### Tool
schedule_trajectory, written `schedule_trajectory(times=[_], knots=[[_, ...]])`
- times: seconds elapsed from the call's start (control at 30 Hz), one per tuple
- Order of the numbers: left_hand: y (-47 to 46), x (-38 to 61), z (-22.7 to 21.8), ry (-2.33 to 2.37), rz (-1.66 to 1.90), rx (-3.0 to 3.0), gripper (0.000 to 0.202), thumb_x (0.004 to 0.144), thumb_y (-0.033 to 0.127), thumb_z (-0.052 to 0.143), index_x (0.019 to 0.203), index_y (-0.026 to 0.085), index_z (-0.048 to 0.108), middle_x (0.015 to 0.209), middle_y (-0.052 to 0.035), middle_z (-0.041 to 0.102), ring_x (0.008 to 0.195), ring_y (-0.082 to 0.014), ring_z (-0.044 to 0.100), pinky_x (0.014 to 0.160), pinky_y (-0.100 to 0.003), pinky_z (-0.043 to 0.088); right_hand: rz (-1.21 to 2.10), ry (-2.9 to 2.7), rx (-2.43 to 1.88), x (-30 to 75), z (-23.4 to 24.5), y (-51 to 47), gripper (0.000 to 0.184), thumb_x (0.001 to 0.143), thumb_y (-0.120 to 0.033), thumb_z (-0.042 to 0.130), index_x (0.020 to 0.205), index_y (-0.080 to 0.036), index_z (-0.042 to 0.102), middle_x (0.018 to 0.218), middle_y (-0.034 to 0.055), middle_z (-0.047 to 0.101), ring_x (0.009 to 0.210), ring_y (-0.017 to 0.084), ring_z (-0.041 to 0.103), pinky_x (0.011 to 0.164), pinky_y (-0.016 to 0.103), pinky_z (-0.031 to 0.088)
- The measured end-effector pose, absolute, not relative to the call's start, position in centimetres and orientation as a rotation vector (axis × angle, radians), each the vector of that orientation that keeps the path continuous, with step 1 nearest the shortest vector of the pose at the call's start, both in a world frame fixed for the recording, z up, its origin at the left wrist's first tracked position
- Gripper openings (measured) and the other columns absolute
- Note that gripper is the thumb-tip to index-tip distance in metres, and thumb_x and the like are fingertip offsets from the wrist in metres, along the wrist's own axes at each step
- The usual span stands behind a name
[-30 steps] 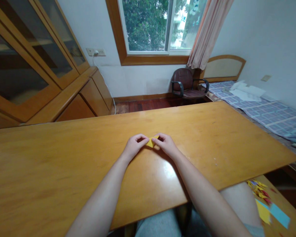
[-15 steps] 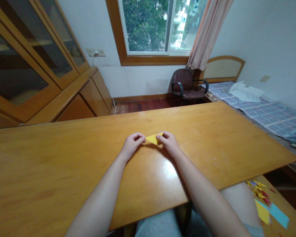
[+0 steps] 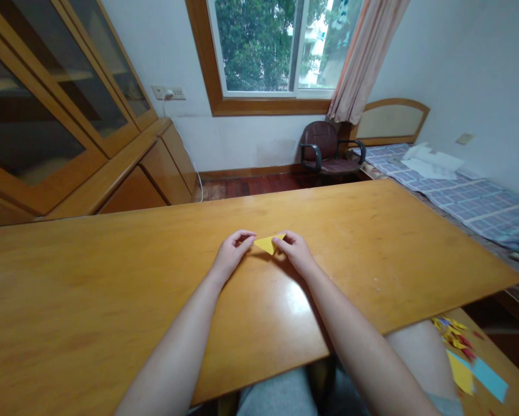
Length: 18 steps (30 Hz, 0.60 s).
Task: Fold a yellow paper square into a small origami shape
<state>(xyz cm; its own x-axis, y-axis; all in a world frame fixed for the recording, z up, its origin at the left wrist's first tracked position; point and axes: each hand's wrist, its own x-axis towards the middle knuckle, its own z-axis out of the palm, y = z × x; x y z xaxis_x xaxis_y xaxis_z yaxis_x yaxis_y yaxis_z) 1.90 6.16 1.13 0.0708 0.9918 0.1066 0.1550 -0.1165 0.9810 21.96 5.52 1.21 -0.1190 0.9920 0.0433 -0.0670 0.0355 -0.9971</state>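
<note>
Over the bench (image 3: 112, 289), yellow paper (image 3: 264, 244) is showing more than 1 second ago, probably easing its handling; the right hand (image 3: 297, 252) is pinching it, the left hand (image 3: 232, 252) is meeting its corner, hold unclear.

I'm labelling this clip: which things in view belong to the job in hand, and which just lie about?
Belonging: yellow paper triangle, left hand, right hand, table; probably yellow sheet, blue sheet, coloured pieces.
Lying about: white sheeting, chair.

Matt paper (image 3: 265, 244) (glossy wooden table (image 3: 112, 289))
</note>
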Motion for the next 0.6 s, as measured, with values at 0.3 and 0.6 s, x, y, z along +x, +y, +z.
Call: schedule_trajectory(times=[0.3, 0.6], knots=[[5.65, 2.38, 1.01, 1.234, 0.967, 1.836, 0.023, 0.083, 0.038, 0.059, 0.077, 0.018, 0.067, 0.077, -0.0014, 0.068, 0.076, -0.0164, 0.061, 0.070, -0.025, 0.045, 1.176, -1.475, -1.105, 21.63, 0.60, 5.40, 0.021, 0.076, -0.036, 0.067, 0.082, -0.016, 0.067, 0.071, -0.0003, 0.063, 0.061, 0.012, 0.052, 0.059, 0.023, 0.039], [5.22, 2.61, 1.70, 1.224, 0.902, 1.957, 0.018, 0.083, 0.031, 0.058, 0.075, 0.018, 0.067, 0.075, -0.0011, 0.066, 0.072, -0.0157, 0.059, 0.067, -0.025, 0.043, 1.083, -1.615, -1.129, 21.58, 1.06, 5.17, 0.015, 0.076, -0.030, 0.065, 0.078, -0.017, 0.070, 0.079, 0.0025, 0.069, 0.071, 0.014, 0.060, 0.064, 0.023, 0.043]])
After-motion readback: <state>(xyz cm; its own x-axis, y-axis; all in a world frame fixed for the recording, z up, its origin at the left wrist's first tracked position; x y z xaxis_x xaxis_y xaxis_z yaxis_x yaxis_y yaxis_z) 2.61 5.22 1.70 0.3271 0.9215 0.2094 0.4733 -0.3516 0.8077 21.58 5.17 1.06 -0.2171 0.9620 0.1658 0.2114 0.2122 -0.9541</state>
